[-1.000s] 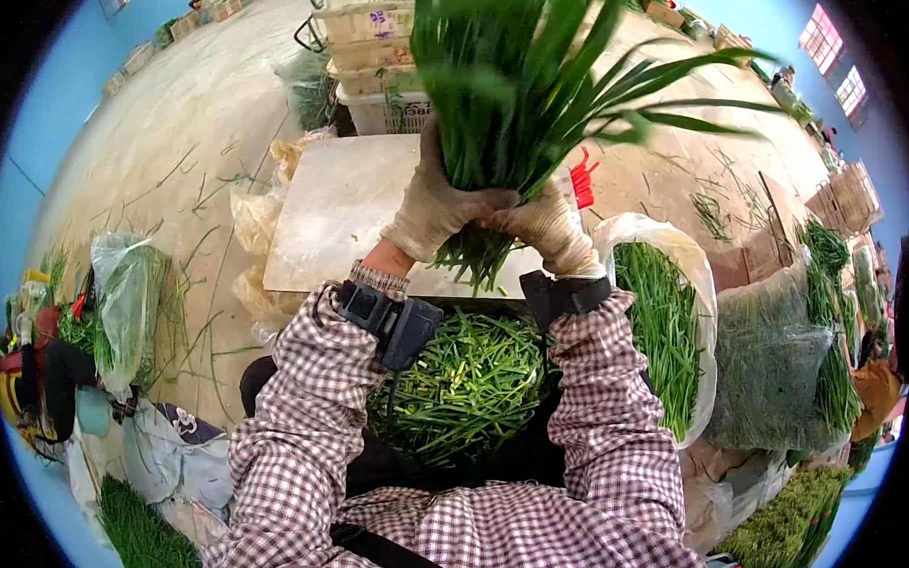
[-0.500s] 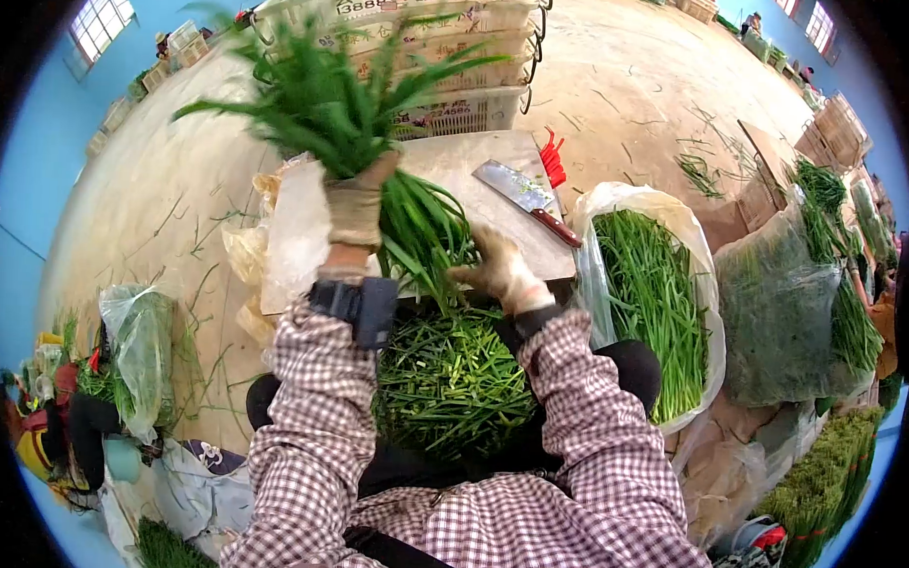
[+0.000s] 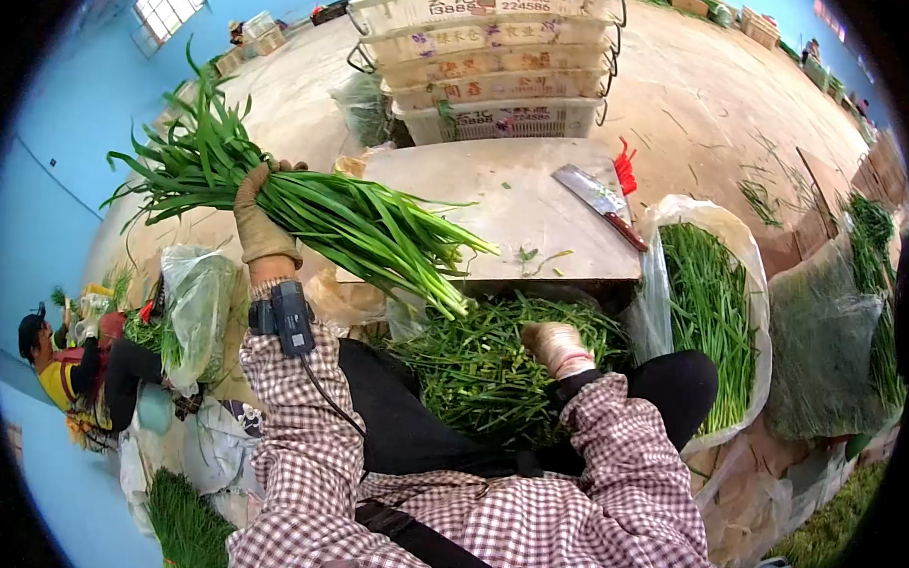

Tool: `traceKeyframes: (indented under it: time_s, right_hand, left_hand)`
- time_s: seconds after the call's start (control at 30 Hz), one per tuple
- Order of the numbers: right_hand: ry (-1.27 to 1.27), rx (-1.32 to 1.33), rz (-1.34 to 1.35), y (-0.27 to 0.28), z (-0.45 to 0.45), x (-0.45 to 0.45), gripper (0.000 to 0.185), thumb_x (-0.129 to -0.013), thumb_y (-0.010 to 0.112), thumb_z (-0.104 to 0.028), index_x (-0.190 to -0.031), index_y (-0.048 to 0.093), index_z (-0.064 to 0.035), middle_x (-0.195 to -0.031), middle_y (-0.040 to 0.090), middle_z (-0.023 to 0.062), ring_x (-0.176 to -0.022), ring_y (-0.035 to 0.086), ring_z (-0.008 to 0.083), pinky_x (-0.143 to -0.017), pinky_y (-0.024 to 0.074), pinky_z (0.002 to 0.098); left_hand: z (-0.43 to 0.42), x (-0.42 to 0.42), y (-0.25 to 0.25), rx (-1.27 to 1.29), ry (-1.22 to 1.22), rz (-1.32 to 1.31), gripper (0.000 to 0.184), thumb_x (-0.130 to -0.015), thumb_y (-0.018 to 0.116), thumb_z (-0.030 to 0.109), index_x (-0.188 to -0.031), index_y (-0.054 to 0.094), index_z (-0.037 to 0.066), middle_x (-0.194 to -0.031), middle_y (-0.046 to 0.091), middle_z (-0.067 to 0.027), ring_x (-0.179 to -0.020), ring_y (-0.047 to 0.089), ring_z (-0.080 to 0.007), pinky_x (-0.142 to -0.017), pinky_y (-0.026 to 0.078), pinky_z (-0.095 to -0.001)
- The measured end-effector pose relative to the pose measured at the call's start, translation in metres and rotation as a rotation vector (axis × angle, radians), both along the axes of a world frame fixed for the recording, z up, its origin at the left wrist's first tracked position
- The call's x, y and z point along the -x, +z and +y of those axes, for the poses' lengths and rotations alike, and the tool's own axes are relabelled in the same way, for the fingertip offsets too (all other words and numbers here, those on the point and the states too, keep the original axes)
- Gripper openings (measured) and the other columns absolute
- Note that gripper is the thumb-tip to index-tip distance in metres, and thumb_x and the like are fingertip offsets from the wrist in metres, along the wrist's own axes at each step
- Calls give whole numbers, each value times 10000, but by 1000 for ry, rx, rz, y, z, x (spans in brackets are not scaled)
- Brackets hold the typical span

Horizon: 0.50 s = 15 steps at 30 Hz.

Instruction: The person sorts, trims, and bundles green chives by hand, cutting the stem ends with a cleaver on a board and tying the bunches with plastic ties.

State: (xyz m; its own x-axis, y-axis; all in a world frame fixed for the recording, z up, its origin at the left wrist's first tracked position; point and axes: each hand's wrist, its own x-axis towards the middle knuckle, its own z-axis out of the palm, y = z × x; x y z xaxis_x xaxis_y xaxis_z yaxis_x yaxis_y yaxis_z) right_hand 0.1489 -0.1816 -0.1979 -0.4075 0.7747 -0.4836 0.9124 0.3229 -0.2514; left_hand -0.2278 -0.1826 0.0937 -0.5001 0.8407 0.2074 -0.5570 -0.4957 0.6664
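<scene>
My gloved left hand (image 3: 261,217) is wrapped round a bunch of long green leafy stalks (image 3: 362,221), off the board's left side, with the pale stalk ends pointing right and down. Gloved too, my right hand (image 3: 555,350) is over the heap of cut green pieces (image 3: 492,370) between my legs; its fingers point down and cannot be made out. On the pale board (image 3: 507,216) lies a cleaver (image 3: 596,199) with a brown wooden handle, beside red ties (image 3: 625,168) at the board's back right corner.
Stacked white crates (image 3: 492,75) stand behind the board. To the right is a lined container of green stalks (image 3: 708,323), then a filled plastic bag (image 3: 822,357). A person (image 3: 66,371) sits at the far left near another plastic bag (image 3: 195,310).
The bunch went from both hands into my left hand alone and moved left, tipping over sideways. My right hand came down to the heap. The cleaver has come into sight, and the view has shifted.
</scene>
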Motion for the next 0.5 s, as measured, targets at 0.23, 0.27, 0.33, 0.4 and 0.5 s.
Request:
traceKeyframes:
  time_s: [0.23,0.27,0.33,0.4,0.5]
  right_hand:
    - [-360,-128,1192,129,-16,23,645,-807,775,-357,-1350,538,-102,-1263,610,134,-1131,609,274,-954,501,372]
    - [-396,-71,1246,158,-21,34,696,-815,778,-327,-1381,489,-43,-1267,598,149,-1128,599,261,-960,494,358]
    - [-337,-76,1272,157,-7,57,763,-830,771,-319,-1423,410,-3,-1299,567,163,-1168,563,253,-979,471,346]
    - [-356,92,1532,165,-1,71,802,-837,766,-327,-1448,363,-1,-1312,546,162,-1172,546,241,-975,463,344]
    - [-577,535,1921,186,-12,78,784,-845,758,-346,-1430,361,-7,-1283,541,146,-1135,535,213,-942,466,336]
  left_hand:
    - [-16,9,3,-91,-1,-19,136,-802,690,129,-874,632,30,-813,644,-76,-829,642,-250,-921,528,-534]
    - [-16,7,2,-92,2,-34,137,-802,688,132,-874,630,29,-816,644,-77,-830,640,-250,-922,525,-534]
    - [-15,2,0,-62,-6,-18,140,-805,674,139,-870,622,27,-830,644,-91,-835,634,-256,-919,523,-512]
    - [-15,-4,-2,-51,7,-57,150,-809,667,152,-868,618,23,-848,647,-101,-847,634,-279,-915,522,-503]
    - [-18,-6,-8,-12,9,-73,181,-814,661,178,-869,614,12,-884,656,-114,-878,637,-342,-914,516,-499]
